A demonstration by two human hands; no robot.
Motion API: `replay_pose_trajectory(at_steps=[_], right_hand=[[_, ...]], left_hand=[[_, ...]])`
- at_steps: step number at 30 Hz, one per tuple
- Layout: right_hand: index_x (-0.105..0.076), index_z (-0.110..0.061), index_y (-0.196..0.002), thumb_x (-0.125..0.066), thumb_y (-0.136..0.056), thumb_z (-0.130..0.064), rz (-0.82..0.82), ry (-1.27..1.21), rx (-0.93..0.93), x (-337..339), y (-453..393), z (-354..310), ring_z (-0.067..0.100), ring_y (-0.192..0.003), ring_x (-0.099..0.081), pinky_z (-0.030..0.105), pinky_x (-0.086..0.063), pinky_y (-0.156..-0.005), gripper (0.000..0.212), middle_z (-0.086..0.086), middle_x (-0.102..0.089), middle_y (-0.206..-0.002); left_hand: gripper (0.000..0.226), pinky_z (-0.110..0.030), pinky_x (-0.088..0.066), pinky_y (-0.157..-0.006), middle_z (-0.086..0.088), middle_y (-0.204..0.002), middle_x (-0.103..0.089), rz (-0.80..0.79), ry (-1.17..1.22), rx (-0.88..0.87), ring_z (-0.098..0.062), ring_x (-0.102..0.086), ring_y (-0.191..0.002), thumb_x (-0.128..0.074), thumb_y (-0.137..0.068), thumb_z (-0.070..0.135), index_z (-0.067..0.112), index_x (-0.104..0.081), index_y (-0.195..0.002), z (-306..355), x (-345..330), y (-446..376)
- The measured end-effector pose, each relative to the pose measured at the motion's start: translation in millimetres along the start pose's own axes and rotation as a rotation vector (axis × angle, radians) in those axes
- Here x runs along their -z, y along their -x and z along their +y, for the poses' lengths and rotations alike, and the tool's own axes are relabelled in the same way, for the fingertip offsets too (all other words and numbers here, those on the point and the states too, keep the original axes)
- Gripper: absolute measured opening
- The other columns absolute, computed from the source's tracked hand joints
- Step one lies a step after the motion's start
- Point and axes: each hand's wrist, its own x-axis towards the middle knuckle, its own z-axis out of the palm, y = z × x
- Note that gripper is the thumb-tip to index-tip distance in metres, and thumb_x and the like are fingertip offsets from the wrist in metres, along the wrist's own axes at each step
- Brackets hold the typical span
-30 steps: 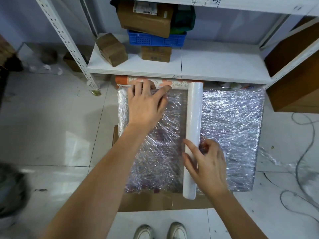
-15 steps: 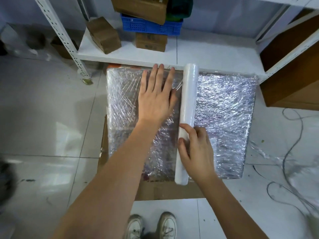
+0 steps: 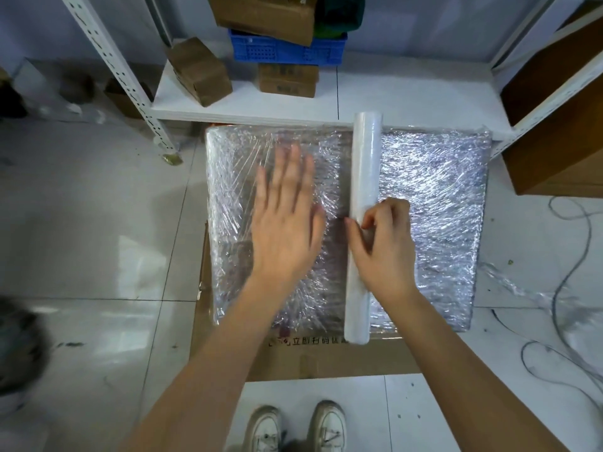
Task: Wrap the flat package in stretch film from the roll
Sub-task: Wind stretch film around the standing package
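- Right hand (image 3: 380, 252): fingers curled round the film roll (image 3: 363, 223) near its middle, thumb on the left face. I logged this as a firm hold.
- Left hand (image 3: 285, 220): fingers straight and together, palm flat on the film, holding nothing. Motion blur; contact pressure not readable.
- Roll's long axis ran away from me toward the shelf (image 3: 408, 102), lying on the flat package (image 3: 434, 207) just right of the left hand.
- Package lay on cardboard (image 3: 326, 357) on the floor, already film-covered on its visible top.
- Judgement: the right hand drives the roll; travel would go crosswise to its axis.
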Motion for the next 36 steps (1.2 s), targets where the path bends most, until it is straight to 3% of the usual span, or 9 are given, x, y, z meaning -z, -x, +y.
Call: replay_pose_trajectory(at_steps=[3,9,16,20,23,26,28,32,36], right_hand=[[-0.041,-0.015,-0.087,-0.052,-0.089,-0.034,0.009,-0.016,-0.002,0,4,3,0.02,-0.074,-0.05,0.02,-0.031,-0.051,0.022,0.012,-0.046,-0.095],[-0.047,-0.005,-0.089,-0.052,-0.09,-0.031,-0.016,-0.099,-0.067,1,1,5,0.014,-0.071,-0.046,0.01,-0.029,-0.056,0.027,0.001,-0.038,-0.096],[-0.045,-0.007,-0.086,-0.048,-0.089,-0.037,-0.025,-0.108,-0.075,2,4,8,0.015,-0.069,-0.045,0.01,-0.029,-0.056,0.031,0.001,-0.039,-0.093],[-0.042,-0.01,-0.087,-0.048,-0.09,-0.037,-0.049,-0.14,-0.073,3,7,10,0.015,-0.066,-0.045,0.012,-0.032,-0.055,0.028,0.006,-0.043,-0.09],[-0.04,-0.013,-0.089,-0.049,-0.091,-0.034,-0.031,-0.158,-0.073,3,7,10,0.02,-0.067,-0.047,0.022,-0.034,-0.055,0.023,0.011,-0.045,-0.09],[-0.034,-0.025,-0.088,-0.048,-0.09,-0.039,-0.061,-0.179,-0.094,3,8,10,0.021,-0.067,-0.049,0.027,-0.037,-0.055,0.019,0.013,-0.048,-0.089],[-0.032,-0.027,-0.087,-0.046,-0.09,-0.041,-0.076,-0.181,-0.099,4,9,10,0.02,-0.064,-0.048,0.026,-0.039,-0.054,0.02,0.013,-0.048,-0.088],[-0.031,-0.029,-0.086,-0.049,-0.091,-0.035,-0.076,-0.185,-0.089,6,11,8,0.019,-0.061,-0.046,0.024,-0.037,-0.056,0.02,0.012,-0.046,-0.087],[-0.04,-0.013,-0.085,-0.049,-0.092,-0.031,-0.072,-0.082,-0.093,8,4,2,0.018,-0.069,-0.043,0.016,-0.028,-0.054,0.02,0.005,-0.04,-0.089]], left_hand=[[0.057,-0.046,-0.006,-0.12,-0.015,-0.156,-0.018,-0.155,-0.109,-0.105,-0.028,-0.015,-0.146,-0.012,-0.102,0.034,0.002,-0.023,-0.148,8,-24,41],[0.054,-0.048,-0.014,-0.119,-0.017,-0.153,-0.028,-0.115,-0.117,-0.088,-0.031,-0.023,-0.144,-0.026,-0.1,0.029,0.0,-0.032,-0.145,6,-33,39],[0.057,-0.04,-0.007,-0.121,-0.014,-0.154,-0.021,-0.244,-0.129,-0.154,-0.026,-0.013,-0.146,-0.009,-0.103,0.031,-0.001,-0.03,-0.145,28,-31,89],[0.056,-0.039,-0.006,-0.121,-0.012,-0.154,-0.019,-0.254,-0.155,-0.137,-0.024,-0.016,-0.145,-0.01,-0.103,0.032,-0.001,-0.03,-0.144,25,-33,91],[0.055,-0.039,-0.004,-0.121,-0.013,-0.155,-0.019,-0.195,-0.051,-0.161,-0.024,-0.014,-0.146,-0.019,-0.102,0.033,0.002,-0.027,-0.146,26,-23,93],[0.058,-0.042,0.001,-0.12,-0.009,-0.159,-0.003,-0.113,-0.097,0.005,-0.022,0.001,-0.147,-0.016,-0.101,0.038,0.011,-0.006,-0.151,8,-14,109],[0.058,-0.044,-0.002,-0.12,-0.006,-0.16,0.004,-0.094,-0.159,0.133,-0.023,-0.002,-0.148,-0.016,-0.101,0.038,0.01,-0.007,-0.151,-9,-14,125],[0.057,-0.045,-0.006,-0.12,-0.009,-0.16,-0.005,-0.092,-0.186,0.105,-0.024,-0.01,-0.147,-0.02,-0.1,0.035,0.006,-0.018,-0.149,-22,-22,134],[0.058,-0.047,-0.008,-0.12,-0.014,-0.155,-0.02,-0.088,-0.209,0.139,-0.026,-0.011,-0.147,-0.029,-0.098,0.03,0.003,-0.021,-0.148,-15,-17,125]])
